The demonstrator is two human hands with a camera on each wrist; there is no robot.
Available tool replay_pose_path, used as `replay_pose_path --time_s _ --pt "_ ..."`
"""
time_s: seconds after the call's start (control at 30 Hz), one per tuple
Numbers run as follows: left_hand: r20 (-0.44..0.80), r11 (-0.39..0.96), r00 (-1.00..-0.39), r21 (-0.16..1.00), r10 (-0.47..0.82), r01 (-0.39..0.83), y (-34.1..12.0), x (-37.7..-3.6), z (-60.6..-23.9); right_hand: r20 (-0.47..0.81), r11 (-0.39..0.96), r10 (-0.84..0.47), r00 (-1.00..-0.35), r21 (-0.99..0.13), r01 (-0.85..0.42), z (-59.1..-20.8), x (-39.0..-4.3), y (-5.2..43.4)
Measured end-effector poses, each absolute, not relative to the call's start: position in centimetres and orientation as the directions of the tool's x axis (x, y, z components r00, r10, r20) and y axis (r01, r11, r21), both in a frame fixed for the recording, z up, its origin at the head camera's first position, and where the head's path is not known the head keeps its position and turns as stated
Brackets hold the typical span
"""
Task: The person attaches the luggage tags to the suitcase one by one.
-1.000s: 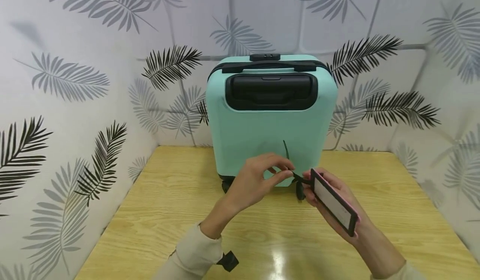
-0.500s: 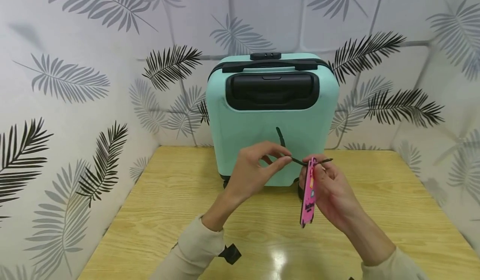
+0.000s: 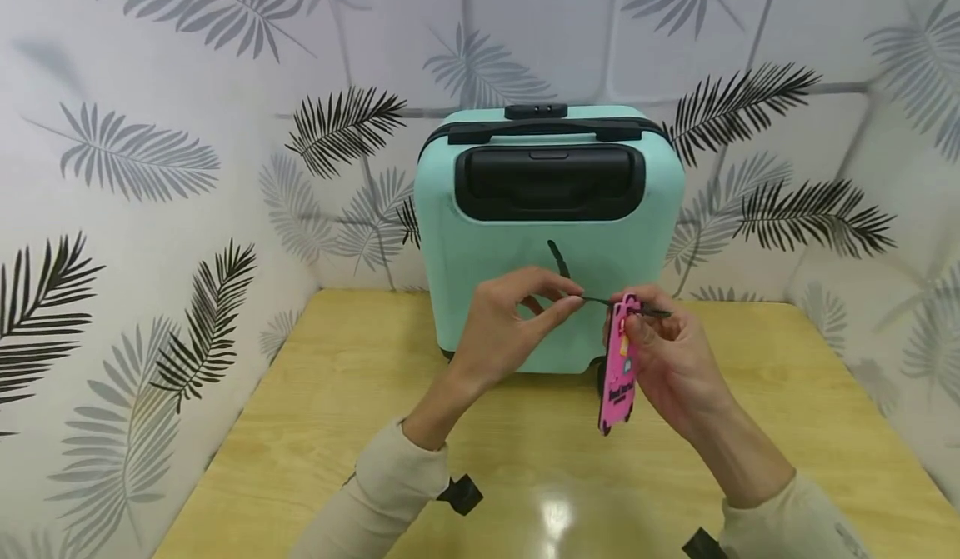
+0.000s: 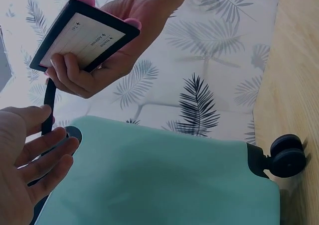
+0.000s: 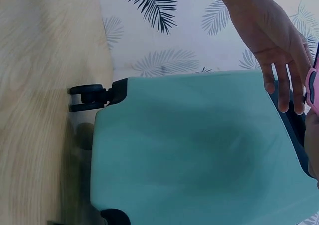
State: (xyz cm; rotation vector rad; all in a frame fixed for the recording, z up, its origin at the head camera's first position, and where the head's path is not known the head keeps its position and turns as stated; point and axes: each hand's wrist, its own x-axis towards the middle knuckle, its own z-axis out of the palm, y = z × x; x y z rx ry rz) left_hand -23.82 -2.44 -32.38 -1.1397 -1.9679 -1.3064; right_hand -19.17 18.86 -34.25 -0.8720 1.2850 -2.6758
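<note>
Your right hand [image 3: 671, 359] grips the pink luggage tag [image 3: 618, 367] by its top edge, fingers curled around it so that it hangs edge-on to your head camera in front of the mint-green suitcase [image 3: 551, 242], which stands upright on the wooden table [image 3: 315, 426] against the leaf-patterned wall [image 3: 150, 159]. Your left hand [image 3: 510, 330] pinches the thin black strap [image 3: 592, 299] between thumb and forefinger, just beside the tag, and the strap's free end pokes up in front of the suitcase shell. The likeliest slip, as I judge it, is that narrow strap sliding out of your fingertip pinch: it is slender and smooth-looking, and the hold on it is slight, so any tug from the other hand could pull it free or draw it back out of the tag's slot. The tag could also twist in your grip, since you hold it only near one end, and that would throw the strap off line. As for writing, the left wrist view shows the tag's white address card [image 4: 82, 38] with small aeroplane marks and printed lines that seem to read "Tel" and "Address"; dark lettering sits low on the pink face, too small to make out. I see no brand on the suitcase.
</note>
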Motion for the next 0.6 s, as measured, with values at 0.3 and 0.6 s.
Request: replay_pose_path --time_s 0.3,0.6 --pt "0.801 0.168 -0.475 0.445 0.364 0.88 -2.2 -24.4 -31.3 0.526 -0.577 -0.212 -0.824 -0.748 -0.329 -33.6 -20.4 18.5" --pt "0.828 0.171 -0.423 0.387 0.37 0.906 -1.9 -24.4 -30.2 0.515 -0.537 -0.13 -0.847 -0.755 -0.376 -31.7 -20.8 17.7"
